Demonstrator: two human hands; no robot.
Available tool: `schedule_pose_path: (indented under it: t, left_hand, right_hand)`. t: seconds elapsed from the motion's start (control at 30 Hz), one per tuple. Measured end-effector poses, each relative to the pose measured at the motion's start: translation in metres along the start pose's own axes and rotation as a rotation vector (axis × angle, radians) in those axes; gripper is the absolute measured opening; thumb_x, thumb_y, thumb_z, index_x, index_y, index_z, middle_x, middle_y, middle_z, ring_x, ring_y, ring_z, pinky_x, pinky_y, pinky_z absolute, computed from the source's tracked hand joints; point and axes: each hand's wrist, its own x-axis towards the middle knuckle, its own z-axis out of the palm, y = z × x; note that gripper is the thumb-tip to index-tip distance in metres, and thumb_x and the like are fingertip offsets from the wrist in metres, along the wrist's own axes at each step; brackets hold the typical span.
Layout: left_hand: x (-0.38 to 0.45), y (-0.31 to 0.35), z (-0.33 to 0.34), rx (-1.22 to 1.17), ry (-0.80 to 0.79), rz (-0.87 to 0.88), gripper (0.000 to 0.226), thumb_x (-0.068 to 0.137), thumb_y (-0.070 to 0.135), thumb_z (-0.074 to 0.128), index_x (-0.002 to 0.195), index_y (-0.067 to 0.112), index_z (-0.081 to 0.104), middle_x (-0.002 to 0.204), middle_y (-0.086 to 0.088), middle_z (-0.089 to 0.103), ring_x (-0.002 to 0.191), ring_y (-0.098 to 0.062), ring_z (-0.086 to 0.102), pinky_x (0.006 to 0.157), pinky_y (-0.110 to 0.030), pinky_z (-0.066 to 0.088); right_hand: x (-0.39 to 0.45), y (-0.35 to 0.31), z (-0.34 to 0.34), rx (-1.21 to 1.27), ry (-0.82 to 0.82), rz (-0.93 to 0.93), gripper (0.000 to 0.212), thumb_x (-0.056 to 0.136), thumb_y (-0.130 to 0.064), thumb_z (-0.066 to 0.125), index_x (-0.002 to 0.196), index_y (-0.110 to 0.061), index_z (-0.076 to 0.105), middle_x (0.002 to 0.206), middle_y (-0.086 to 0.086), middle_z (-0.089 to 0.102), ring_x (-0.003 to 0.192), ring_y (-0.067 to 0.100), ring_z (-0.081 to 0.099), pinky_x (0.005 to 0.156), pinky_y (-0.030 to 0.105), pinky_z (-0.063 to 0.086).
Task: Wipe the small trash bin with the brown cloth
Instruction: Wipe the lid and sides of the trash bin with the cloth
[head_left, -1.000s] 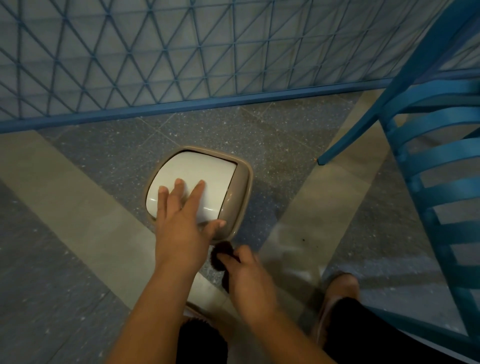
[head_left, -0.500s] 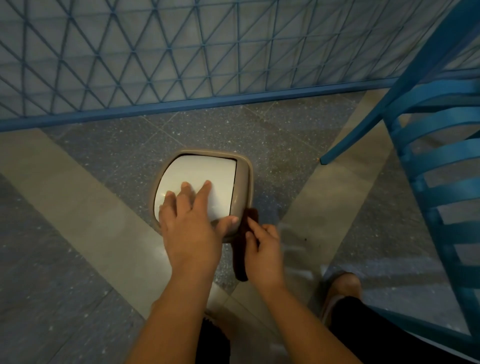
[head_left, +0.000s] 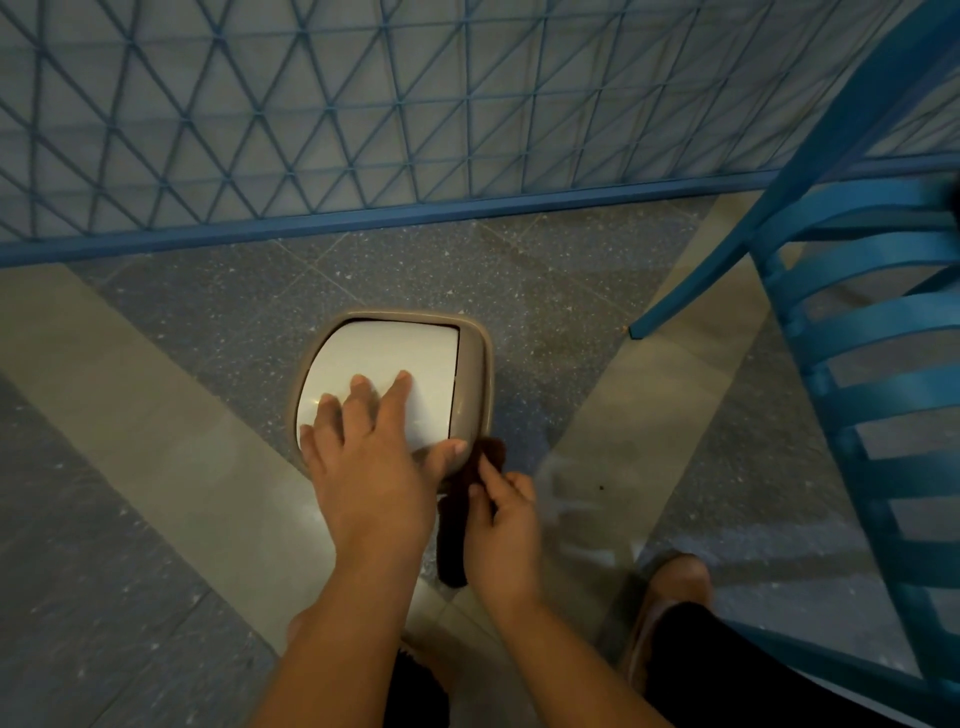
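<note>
A small beige trash bin with a white swing lid stands on the floor below me. My left hand lies flat on the lid, fingers spread and thumb out along the bin's near rim. My right hand holds the dark brown cloth against the bin's near right side. The cloth hangs down along the bin wall, and its lower end shows below my hand. The bin's body under the rim is hidden.
A blue slatted chair stands close on the right, one leg touching the floor near the bin. A blue lattice fence with a bottom rail runs along the back. My foot is at the lower right.
My right hand has come up with the cloth from below the bin to its near right side. My left hand stays on the lid. The bin has turned slightly.
</note>
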Motion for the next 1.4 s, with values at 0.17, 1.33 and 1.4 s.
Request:
schedule_pose_path:
  t: [0.17,1.33,1.4]
  left_hand:
    - [0.002,-0.003,-0.008,0.032,-0.032,0.018,0.07,0.081,0.069,0.046,0.143,0.04,0.031,0.153,-0.002,0.027,0.14,-0.031,0.017,0.116,-0.052,0.006]
    - [0.012,-0.031,-0.014,-0.187,-0.147,-0.019,0.079,0.08,0.045,0.068,0.146,0.04,0.025,0.155,0.001,0.022,0.139,-0.023,0.018,0.113,-0.038,0.022]
    - [0.01,-0.026,-0.015,-0.182,-0.169,-0.009,0.077,0.082,0.056,0.058,0.147,0.04,0.022,0.154,0.0,0.024,0.137,-0.025,0.021,0.111,-0.04,0.025]
  right_hand:
    - [-0.005,0.011,-0.002,-0.059,-0.024,-0.034,0.039,0.093,-0.004,0.048,0.128,-0.019,0.055,0.101,-0.001,0.047,0.085,0.005,0.053,0.086,0.007,0.037]
    - [0.016,0.009,-0.017,-0.341,-0.214,-0.255,0.036,0.093,-0.008,0.047,0.123,-0.022,0.06,0.1,0.0,0.049,0.09,0.011,0.053,0.087,0.012,0.036]
    - [0.032,0.002,-0.026,-0.303,-0.154,-0.195,0.031,0.093,-0.009,0.047,0.119,-0.015,0.063,0.092,-0.001,0.048,0.082,0.004,0.05,0.078,0.007,0.034]
